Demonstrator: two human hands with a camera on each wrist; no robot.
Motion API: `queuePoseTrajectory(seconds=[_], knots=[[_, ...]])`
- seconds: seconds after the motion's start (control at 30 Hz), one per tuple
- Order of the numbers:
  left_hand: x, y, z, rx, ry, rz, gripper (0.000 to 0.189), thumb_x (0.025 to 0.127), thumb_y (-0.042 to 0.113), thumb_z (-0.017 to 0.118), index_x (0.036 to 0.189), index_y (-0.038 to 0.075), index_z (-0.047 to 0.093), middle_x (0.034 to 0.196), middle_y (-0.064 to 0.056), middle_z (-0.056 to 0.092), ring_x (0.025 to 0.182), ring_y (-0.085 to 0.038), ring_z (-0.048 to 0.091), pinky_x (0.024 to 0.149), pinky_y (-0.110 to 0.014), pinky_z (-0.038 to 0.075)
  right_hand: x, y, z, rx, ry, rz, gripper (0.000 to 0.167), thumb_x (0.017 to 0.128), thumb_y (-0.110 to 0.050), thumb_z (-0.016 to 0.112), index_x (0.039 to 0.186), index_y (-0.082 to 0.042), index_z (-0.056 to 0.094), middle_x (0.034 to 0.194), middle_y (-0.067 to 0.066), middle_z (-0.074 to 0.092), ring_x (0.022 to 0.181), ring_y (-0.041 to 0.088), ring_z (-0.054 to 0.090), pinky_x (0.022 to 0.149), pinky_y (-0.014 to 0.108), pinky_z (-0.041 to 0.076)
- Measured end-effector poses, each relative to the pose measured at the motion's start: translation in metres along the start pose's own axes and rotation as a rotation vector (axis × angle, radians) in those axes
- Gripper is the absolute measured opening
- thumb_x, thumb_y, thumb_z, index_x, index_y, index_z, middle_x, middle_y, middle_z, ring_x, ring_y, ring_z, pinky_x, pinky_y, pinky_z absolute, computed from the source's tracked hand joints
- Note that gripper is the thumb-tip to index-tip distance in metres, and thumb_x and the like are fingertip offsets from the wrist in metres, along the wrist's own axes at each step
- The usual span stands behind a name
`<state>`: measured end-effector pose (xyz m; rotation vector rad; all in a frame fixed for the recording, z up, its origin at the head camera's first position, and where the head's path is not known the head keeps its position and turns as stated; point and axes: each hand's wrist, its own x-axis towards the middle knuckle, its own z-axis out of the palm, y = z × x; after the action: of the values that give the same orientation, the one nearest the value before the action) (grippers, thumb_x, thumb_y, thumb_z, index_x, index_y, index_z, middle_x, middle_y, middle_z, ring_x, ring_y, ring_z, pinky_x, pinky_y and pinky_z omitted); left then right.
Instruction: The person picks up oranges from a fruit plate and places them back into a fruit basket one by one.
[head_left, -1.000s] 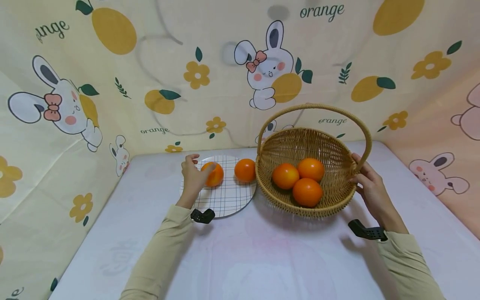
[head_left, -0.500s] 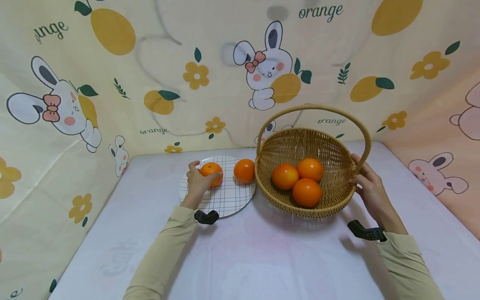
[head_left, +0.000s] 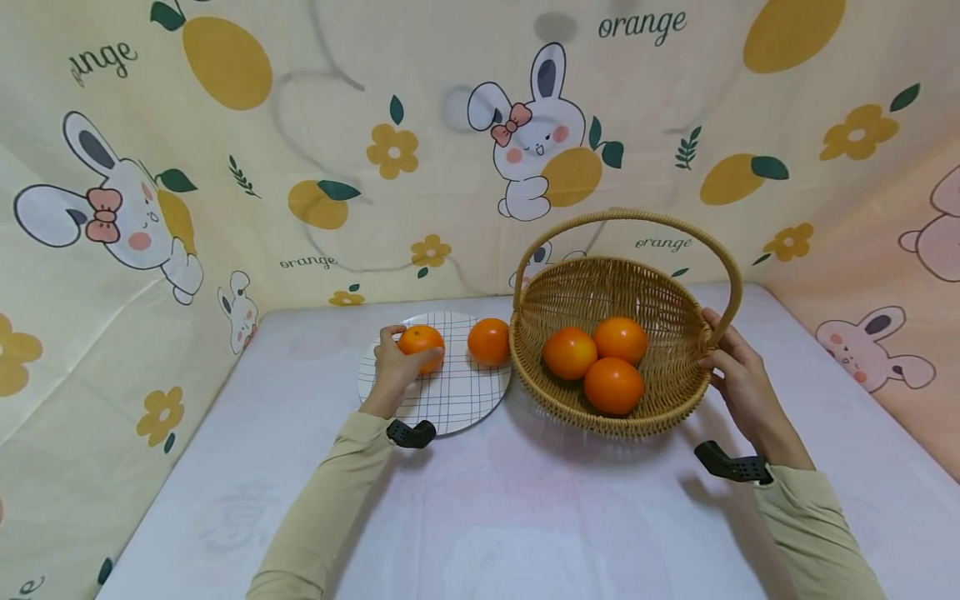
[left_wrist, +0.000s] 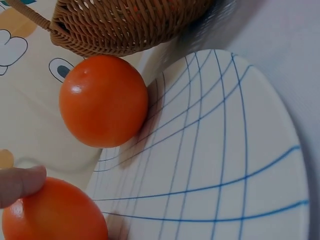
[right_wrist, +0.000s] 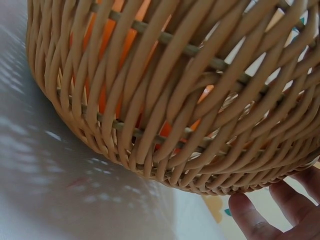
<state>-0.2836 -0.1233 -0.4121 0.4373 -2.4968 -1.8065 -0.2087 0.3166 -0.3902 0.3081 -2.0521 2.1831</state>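
My left hand (head_left: 392, 372) holds an orange (head_left: 421, 338) at the left of a round white plate (head_left: 457, 410) with blue grid lines. In the left wrist view the thumb (left_wrist: 24, 184) presses on that orange (left_wrist: 57, 212). A second orange (head_left: 489, 342) sits on the plate's right side, close by the wicker basket (head_left: 600, 283). With my right hand (head_left: 748, 398) I grip the basket's right rim, near the foot of its handle. Three oranges (head_left: 615, 386) lie inside the basket. The right wrist view shows fingers (right_wrist: 250, 215) against the woven wall (right_wrist: 165, 110).
Plate and basket stand side by side on a white-covered table (head_left: 510, 517). A cloth backdrop (head_left: 450, 183) printed with rabbits and oranges rises behind and at both sides. The basket's tall handle (head_left: 622, 214) arches above its rim.
My left hand has moved slightly right and closed around the left orange, which has tipped so that its stem end shows. The right hand and basket stay still.
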Motion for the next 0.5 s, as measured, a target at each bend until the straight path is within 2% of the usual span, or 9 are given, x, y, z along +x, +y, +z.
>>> queuePoseTrajectory(seconds=[0.27,0.5], knots=[[-0.009,0.015,-0.008,-0.022,-0.03,0.071,0.077,0.08,0.023,0.08,0.139,0.015,0.032,0.135,-0.02,0.03,0.12,-0.038,0.04,0.102,-0.05,0.035,-0.001,0.0,0.001,-0.016,-0.001,0.007,0.065,0.097,0.006,0.04,0.156,-0.012,0.018,0.158,0.014,0.013,0.133,0.024,0.022,0.085,0.017,0.043],[-0.025,0.035,-0.016,-0.038,-0.11,0.181,0.076,0.081,0.023,0.08,0.14,0.014,0.033,0.135,-0.019,0.032,0.119,-0.036,0.041,0.1,-0.048,0.038,-0.001,0.0,0.001,-0.002,0.0,0.001,0.066,0.097,0.007,0.039,0.156,-0.012,0.018,0.158,0.013,0.013,0.134,0.023,0.021,0.085,0.017,0.042]])
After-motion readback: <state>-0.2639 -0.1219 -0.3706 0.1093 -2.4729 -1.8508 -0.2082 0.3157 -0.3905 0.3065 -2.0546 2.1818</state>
